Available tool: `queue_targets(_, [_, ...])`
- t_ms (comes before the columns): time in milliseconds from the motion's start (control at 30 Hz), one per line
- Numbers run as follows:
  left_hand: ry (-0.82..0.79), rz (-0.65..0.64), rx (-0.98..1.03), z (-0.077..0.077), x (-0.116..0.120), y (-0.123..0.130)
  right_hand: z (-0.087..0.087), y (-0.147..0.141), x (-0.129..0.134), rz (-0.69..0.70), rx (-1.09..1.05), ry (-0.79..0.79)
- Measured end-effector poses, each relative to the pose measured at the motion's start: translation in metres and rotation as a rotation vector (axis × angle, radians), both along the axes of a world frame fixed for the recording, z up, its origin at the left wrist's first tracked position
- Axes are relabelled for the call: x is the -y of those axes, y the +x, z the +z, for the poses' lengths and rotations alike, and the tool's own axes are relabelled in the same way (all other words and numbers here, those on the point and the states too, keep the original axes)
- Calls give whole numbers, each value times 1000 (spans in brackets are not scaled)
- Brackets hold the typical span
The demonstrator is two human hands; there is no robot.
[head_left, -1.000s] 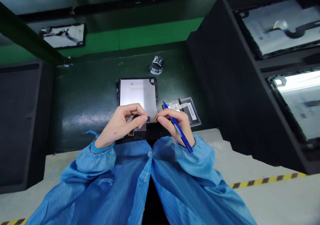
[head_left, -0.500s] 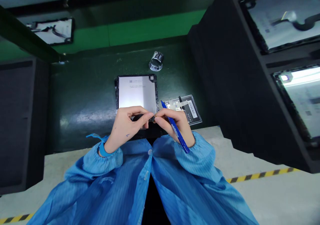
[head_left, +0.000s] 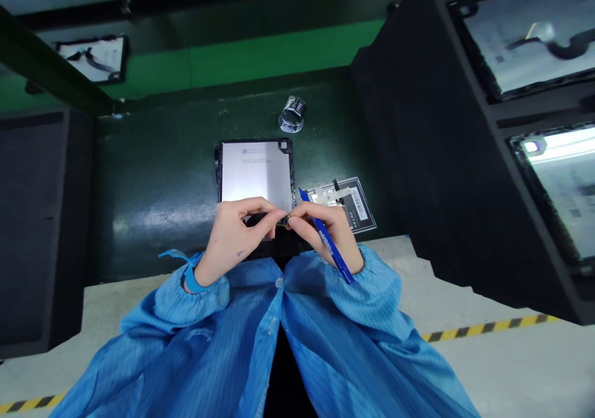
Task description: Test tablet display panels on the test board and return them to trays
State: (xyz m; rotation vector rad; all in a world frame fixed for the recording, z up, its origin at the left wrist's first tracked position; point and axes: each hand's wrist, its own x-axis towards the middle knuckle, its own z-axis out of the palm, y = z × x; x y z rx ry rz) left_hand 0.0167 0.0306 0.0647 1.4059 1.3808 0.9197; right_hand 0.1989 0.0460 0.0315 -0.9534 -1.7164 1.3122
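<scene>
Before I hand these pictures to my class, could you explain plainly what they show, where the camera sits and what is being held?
There is no machine: a person works with two bare hands, seen by one camera worn on the head, looking forward and down. The left hand pinches a small dark piece, and the right hand meets it at the fingertips with a blue pen tucked in it. On the dark green table lie a flat panel with a silvery back, a shiny rounded piece beyond it and a dark sheet with a white label. The small dark piece is too small to identify.
</scene>
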Motion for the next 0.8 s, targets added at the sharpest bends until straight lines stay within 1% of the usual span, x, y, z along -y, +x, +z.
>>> queue_targets(133, [-29, -28, 45, -1, 1, 0, 2, 0, 0, 11, -5, 8])
queue_targets(400, [-61, -51, 45, -4, 2, 1, 1, 2, -3, 55, 23, -8])
queue_targets(567, [-65, -72, 33, -6, 3, -1, 3, 4, -5, 105, 85, 38])
queue_targets(667, [-85, -89, 45, -12, 4, -1, 1, -4, -1, 19, 137, 137])
queue_targets(800, [-88, -95, 64, -21, 4, 2, -9, -16, 7, -135, 179, 272])
